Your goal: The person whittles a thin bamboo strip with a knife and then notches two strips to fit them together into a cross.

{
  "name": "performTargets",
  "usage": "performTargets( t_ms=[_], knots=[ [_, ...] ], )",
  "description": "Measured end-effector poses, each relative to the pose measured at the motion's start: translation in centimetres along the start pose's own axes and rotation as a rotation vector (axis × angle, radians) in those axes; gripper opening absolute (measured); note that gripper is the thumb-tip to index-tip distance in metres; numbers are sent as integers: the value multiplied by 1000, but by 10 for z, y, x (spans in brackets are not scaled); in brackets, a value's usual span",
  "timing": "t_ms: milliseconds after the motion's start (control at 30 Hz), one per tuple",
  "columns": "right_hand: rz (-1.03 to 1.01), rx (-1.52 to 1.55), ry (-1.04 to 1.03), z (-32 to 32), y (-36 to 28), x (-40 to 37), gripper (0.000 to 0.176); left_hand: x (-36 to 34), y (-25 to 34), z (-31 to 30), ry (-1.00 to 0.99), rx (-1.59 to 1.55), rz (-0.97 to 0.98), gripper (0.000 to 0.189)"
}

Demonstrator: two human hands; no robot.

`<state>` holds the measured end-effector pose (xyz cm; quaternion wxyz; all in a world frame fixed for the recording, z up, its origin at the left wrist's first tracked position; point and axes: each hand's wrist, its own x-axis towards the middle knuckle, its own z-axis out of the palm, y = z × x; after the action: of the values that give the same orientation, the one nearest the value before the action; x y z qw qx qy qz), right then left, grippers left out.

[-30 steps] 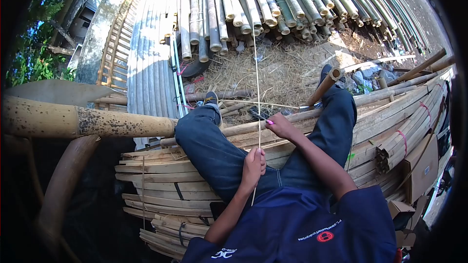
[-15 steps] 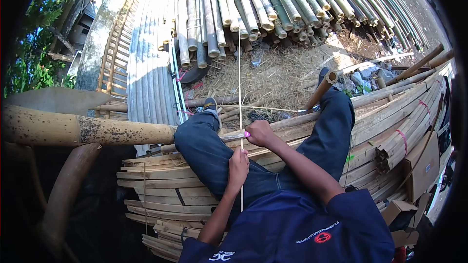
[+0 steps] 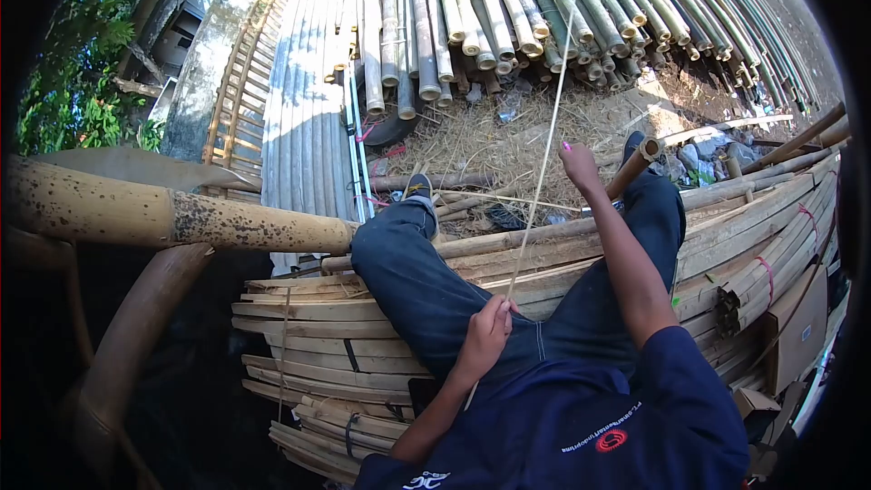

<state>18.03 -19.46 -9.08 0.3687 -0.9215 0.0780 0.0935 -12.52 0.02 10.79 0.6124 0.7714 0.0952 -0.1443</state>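
My left hand (image 3: 488, 331), low over my lap, is closed around a long thin pale strip (image 3: 544, 150). The strip slants from beside my shirt up towards the bamboo poles, past the left side of my right hand. My right hand (image 3: 579, 168) is raised near my right knee, closed on a small pink-handled tool (image 3: 567, 146). Its blade cannot be made out now. A gap separates this hand from the strip.
Bamboo poles (image 3: 428, 54) lie stacked ahead. Split bamboo (image 3: 318, 328) is piled beneath and beside my legs. A thick speckled pole (image 3: 245, 225) reaches my left knee. An upright bamboo end (image 3: 635, 163) is beside my right knee; cardboard boxes (image 3: 800, 331) lie right.
My right hand has moved forward and right with the pink-handled tool, away from the strip. My left hand has come lower and closer to my body. The strip now slants; the view has shifted slightly.
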Motion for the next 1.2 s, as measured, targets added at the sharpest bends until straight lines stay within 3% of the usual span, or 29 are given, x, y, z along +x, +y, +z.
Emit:
performTargets(
  t_ms=[33, 100, 167, 233, 267, 333, 433, 500, 567, 700, 833, 900, 967, 1000, 1033, 1100, 1200],
  knots=[
    [-7, -5, 1, -4, 4, -2, 34, 9, -1, -6, 32, -159, -70, 26],
    [-43, 327, -81, -14, 13, -16, 34, 31, -3, -22, 98, -373, -117, 26],
    [-18, 458, -176, -13, 23, -37, 37, 53, 6, -46, 205, -374, -69, 27],
    [135, 645, -351, -20, 14, -64, 35, 67, 26, -62, 251, -280, 54, 28],
    [132, 648, -353, -23, 2, -71, 35, 71, 30, -63, 221, -322, 48, 27],
    [72, 802, -584, -30, -36, -87, 33, 73, 31, -62, 190, -355, 43, 26],
    [-60, 1026, -686, -30, -83, -119, 33, 68, 13, -38, 22, -475, -52, 24],
    [-88, 1474, -903, -26, -101, -143, 30, 61, 1, -23, -6, -503, -153, 23],
    [-51, 1254, -844, -26, -110, -160, 26, 54, -5, -16, -13, -510, -213, 24],
    [54, 1266, -729, -16, -94, -150, 17, 39, -23, -15, -103, -551, -341, 22],
    [18, 1092, -536, -26, -92, -129, 24, 36, -16, -25, -99, -438, -347, 22],
    [-6, 1078, -544, -26, -86, -122, 32, 37, -5, -28, -67, -445, -344, 21],
    [-440, 280, -230, -10, -71, -124, 35, 40, 1, -30, -105, -478, -381, 20],
    [-435, 77, -354, -14, -74, -136, 34, 42, 1, -30, -107, -476, -382, 20],
    [-431, 77, -354, -6, -70, -147, 34, 44, -2, -29, -135, -482, -429, 18],
    [-701, 21, -489, 14, -61, -169, 33, 46, -22, -24, -165, -487, -484, 16],
    [-810, -114, -447, 20, -65, -186, 32, 39, -46, -9, 90, 317, -56, 17]
  ],
)
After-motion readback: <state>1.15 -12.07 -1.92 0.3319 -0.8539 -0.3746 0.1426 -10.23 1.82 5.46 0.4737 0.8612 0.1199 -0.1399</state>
